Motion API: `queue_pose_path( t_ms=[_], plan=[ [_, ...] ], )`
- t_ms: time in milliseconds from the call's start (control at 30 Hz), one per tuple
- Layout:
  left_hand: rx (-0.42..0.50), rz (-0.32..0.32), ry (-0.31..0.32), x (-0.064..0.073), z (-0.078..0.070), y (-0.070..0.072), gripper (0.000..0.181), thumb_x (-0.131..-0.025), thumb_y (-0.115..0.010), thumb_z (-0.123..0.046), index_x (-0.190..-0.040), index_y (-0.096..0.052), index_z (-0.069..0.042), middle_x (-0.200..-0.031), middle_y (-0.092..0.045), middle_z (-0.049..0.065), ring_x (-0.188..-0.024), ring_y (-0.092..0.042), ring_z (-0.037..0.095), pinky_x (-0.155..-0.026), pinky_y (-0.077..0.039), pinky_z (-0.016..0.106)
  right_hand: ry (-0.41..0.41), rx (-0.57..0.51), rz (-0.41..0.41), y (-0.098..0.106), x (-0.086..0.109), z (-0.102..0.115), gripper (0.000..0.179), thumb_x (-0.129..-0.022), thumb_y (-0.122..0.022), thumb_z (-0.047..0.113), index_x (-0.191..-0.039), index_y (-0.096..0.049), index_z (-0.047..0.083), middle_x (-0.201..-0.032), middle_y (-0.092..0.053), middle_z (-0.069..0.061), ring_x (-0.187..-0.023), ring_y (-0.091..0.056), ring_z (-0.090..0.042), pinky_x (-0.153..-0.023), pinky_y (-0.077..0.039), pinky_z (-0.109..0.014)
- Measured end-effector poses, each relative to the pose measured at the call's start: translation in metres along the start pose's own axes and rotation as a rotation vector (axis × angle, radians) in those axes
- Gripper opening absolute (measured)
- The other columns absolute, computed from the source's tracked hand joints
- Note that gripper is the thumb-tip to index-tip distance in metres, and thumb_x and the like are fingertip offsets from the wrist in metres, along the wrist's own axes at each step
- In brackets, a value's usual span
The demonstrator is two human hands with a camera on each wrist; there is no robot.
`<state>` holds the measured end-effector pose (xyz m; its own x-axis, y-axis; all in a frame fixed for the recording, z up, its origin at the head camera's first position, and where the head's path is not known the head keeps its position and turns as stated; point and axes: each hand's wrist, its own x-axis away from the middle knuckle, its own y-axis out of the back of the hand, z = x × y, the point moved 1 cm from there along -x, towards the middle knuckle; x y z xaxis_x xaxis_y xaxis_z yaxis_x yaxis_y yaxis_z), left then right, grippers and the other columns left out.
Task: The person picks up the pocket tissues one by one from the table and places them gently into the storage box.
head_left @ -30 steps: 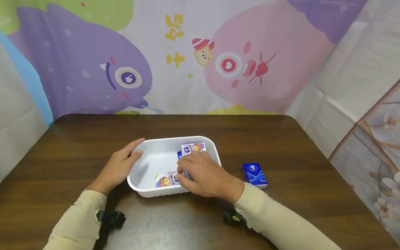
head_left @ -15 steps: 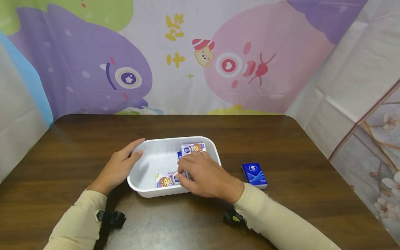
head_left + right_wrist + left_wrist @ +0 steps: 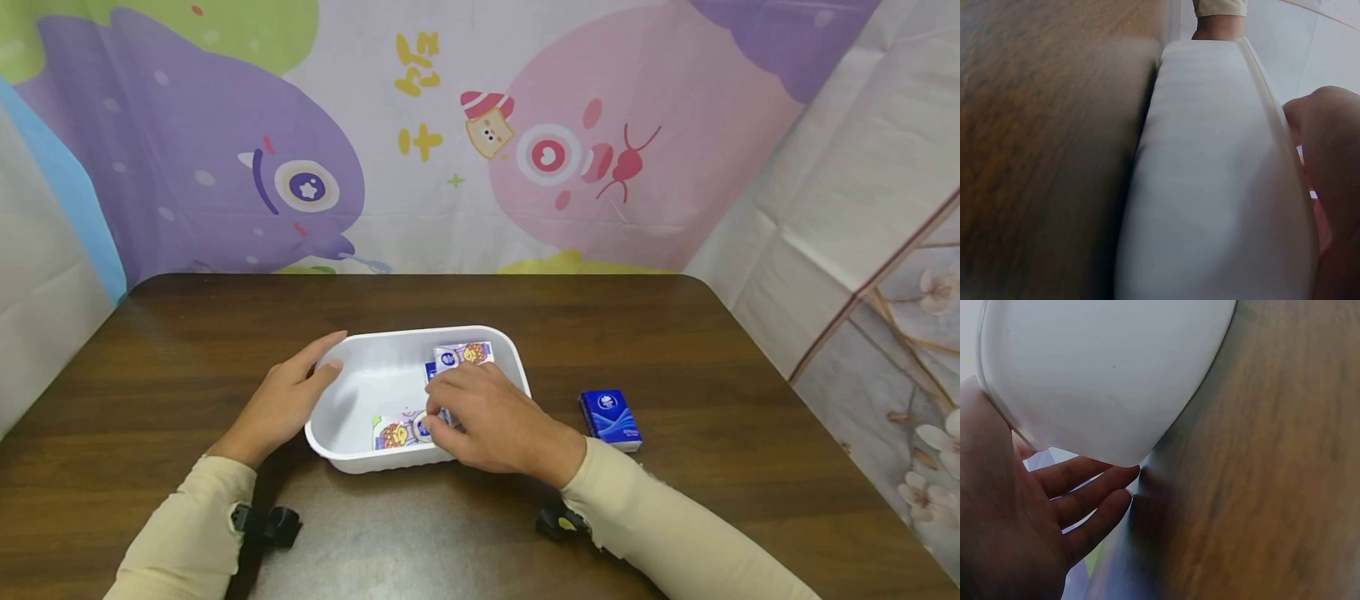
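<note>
A white plastic tray (image 3: 360, 379) stands on the table. At its left end, my left hand (image 3: 281, 404) holds the rim, thumb over the edge; its other fingers (image 3: 1094, 497) lie along the outside wall in the left wrist view. My right hand (image 3: 487, 421) reaches over the near right side into the tray, fingers bent down and holding a tissue pack there, mostly hidden by the hand. A printed tissue pack (image 3: 393, 433) lies at the near side, another printed pack (image 3: 461, 356) at the far right, with a blue corner (image 3: 430, 372) showing beside it.
A blue tissue pack (image 3: 611, 419) lies on the brown wooden table (image 3: 637, 333) to the right of the tray, close to the right forearm. A printed cartoon cloth (image 3: 450, 225) hangs behind the table, with pale cloth at both sides.
</note>
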<state>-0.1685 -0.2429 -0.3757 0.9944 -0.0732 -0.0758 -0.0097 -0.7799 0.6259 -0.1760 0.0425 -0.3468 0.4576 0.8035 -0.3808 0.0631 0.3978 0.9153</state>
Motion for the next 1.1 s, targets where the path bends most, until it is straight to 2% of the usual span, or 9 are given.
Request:
queue_pose_path(
  t_ms=[433, 667, 900, 1100],
  plan=[
    [-0.003, 0.002, 0.019, 0.0020, 0.0017, 0.0017, 0.055, -0.107, -0.043, -0.044, -0.157, -0.036, -0.023, -0.155, -0.039, 0.018, -0.138, -0.041, 0.039, -0.106, -0.037, 0.060, 0.017, -0.032, -0.041, -0.0006, -0.0011, 0.0012, 0.012, -0.096, -0.061, 0.028, -0.092, -0.068, 0.019, -0.098, -0.064, 0.007, -0.096, -0.058, -0.011, -0.084, -0.045, -0.033],
    [0.012, 0.003, 0.016, 0.0025, 0.0008, 0.0007, 0.055, -0.107, -0.043, -0.043, -0.157, -0.036, -0.022, -0.154, -0.040, 0.020, -0.136, -0.043, 0.039, -0.104, -0.039, 0.059, 0.019, -0.054, -0.092, 0.0007, 0.0012, 0.0018, 0.009, -0.095, -0.062, 0.025, -0.092, -0.068, 0.018, -0.102, -0.066, 0.006, -0.101, -0.059, -0.012, -0.088, -0.045, -0.035],
    [0.016, 0.005, 0.017, 0.0022, -0.0009, 0.0006, 0.056, -0.107, -0.043, -0.045, -0.157, -0.036, -0.023, -0.156, -0.039, 0.017, -0.138, -0.040, 0.039, -0.107, -0.035, 0.061, 0.037, -0.065, -0.161, 0.0020, 0.0051, -0.0005, 0.006, -0.093, -0.063, 0.021, -0.091, -0.066, 0.016, -0.103, -0.067, 0.006, -0.104, -0.060, -0.013, -0.090, -0.045, -0.036],
    [0.019, 0.009, 0.024, 0.0010, -0.0006, 0.0004, 0.055, -0.107, -0.044, -0.044, -0.158, -0.035, -0.024, -0.156, -0.038, 0.017, -0.139, -0.040, 0.039, -0.107, -0.035, 0.061, 0.035, -0.070, -0.169, 0.0027, 0.0078, -0.0016, 0.007, -0.093, -0.062, 0.021, -0.092, -0.067, 0.016, -0.103, -0.067, 0.006, -0.104, -0.059, -0.012, -0.089, -0.045, -0.035]
  ],
)
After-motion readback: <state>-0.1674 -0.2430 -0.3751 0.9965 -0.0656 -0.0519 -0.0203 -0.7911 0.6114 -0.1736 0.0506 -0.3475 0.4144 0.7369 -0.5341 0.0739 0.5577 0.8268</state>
